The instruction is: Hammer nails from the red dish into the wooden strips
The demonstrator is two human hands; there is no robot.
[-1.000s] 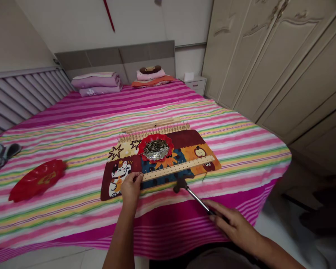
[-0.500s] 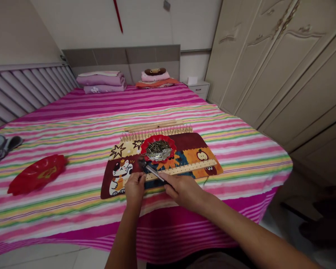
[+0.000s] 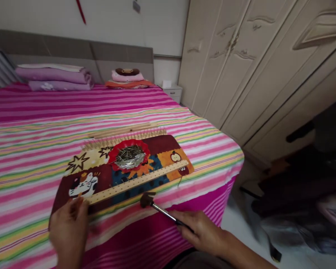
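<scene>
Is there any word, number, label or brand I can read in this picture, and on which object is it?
No readable text anywhere.
The patchwork mat shows only pictures: a cat, stars, a small face.
The wooden strip held by the left hand carries a row of holes, no numbers.
The hammer in the right hand shows no brand.
The red dish of nails is unmarked.

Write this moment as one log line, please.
left hand: on wooden strip end | right hand: holds hammer | nails: red dish
</scene>
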